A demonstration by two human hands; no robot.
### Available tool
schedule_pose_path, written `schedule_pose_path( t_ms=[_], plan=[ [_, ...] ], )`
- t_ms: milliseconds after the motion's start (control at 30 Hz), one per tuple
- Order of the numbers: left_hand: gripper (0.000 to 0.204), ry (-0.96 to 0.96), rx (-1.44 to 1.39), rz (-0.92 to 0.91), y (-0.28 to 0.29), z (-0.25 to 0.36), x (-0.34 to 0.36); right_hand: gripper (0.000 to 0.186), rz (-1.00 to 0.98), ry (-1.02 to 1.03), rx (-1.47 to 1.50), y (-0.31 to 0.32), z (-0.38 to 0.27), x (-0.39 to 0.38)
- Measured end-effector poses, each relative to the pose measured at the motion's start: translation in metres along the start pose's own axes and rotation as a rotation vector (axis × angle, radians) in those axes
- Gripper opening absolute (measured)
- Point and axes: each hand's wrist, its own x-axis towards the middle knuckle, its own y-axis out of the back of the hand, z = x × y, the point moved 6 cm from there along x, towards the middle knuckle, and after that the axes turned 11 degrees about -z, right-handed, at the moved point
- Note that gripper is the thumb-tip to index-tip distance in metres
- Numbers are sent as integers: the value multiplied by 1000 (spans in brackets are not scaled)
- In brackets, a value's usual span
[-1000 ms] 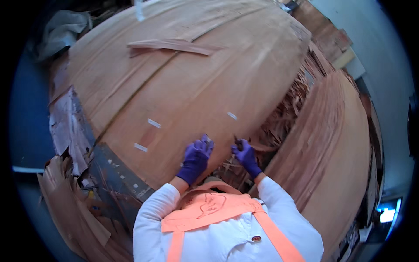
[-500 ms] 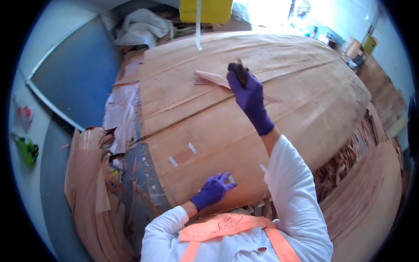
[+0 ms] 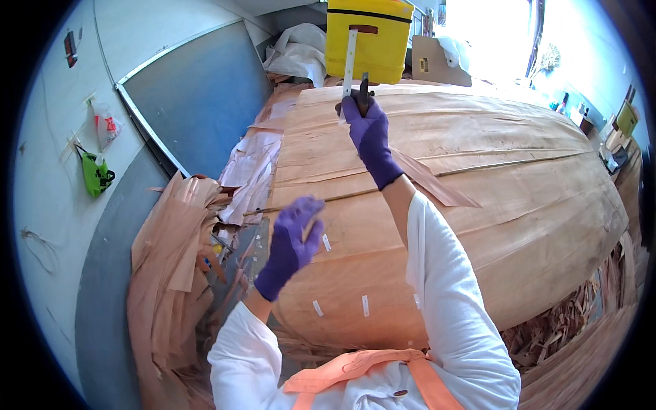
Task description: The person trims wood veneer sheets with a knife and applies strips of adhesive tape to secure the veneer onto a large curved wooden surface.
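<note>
My right hand, in a purple glove, reaches to the far edge of a large stack of thin wood veneer sheets. Its fingers close on a dark-handled tool, whose exact kind I cannot make out. Right beside it, the lower end of a white tape strip hangs from a yellow box; whether the fingers grip this end is hidden. My left hand, also gloved, hovers over the stack's left part, fingers apart and slightly blurred. Several short white tape pieces lie on the top sheet near me.
A narrow loose veneer strip lies on the stack by my right forearm. Veneer offcuts are heaped at the left, with more scraps at the right. A blue-grey panel leans on the left wall.
My left hand has lifted off the tape piece near the close edge and moved up and left. My right hand has reached forward to the hanging strip. The view has shifted.
</note>
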Motion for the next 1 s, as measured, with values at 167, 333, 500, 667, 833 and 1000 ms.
schedule_pose_path(
  t_ms=[167, 333, 500, 667, 833, 1000],
  plan=[
    [28, 97, -251, 151, 48, 5, 50, 15, 8, -78, 394, -5, -23, -48],
    [27, 113, -598, 118, 51, 19, 93, 12, -51, -179, 418, 17, -41, -113],
    [17, -17, -865, 2, 14, 42, 126, 12, -82, -320, 408, 47, -47, -199],
    [12, -58, -738, -197, -31, 51, 118, 12, -124, -451, 253, 73, -59, -256],
    [8, -189, -561, -116, -42, 62, 135, 15, -168, -529, 87, 132, -77, -249],
    [19, 6, -887, -11, -52, 9, 158, 14, -179, -668, 81, 225, -56, -273]
  ],
)
